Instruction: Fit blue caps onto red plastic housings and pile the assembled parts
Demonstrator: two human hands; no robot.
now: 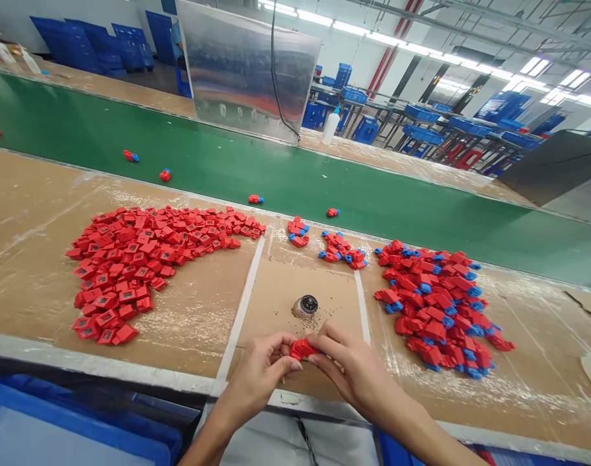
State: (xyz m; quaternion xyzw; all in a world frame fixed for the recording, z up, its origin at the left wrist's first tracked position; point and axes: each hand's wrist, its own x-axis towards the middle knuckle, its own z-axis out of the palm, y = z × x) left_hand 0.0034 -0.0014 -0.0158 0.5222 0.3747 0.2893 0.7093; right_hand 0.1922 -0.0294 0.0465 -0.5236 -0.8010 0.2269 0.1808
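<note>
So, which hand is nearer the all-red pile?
Left: the left hand is right of the all-red pile and closer to the camera; the right hand is farther right.

Honestly can't read any text here, no brands or numbers either. Closest thing is the black lid: there's some pale marking on top, but it's way too tiny and blurry for me to make out.

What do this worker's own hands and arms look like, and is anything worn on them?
The left hand and right hand are gloveless, with no ring that I can see. No sleeve, watch or bracelet shows on the visible forearms.
</note>
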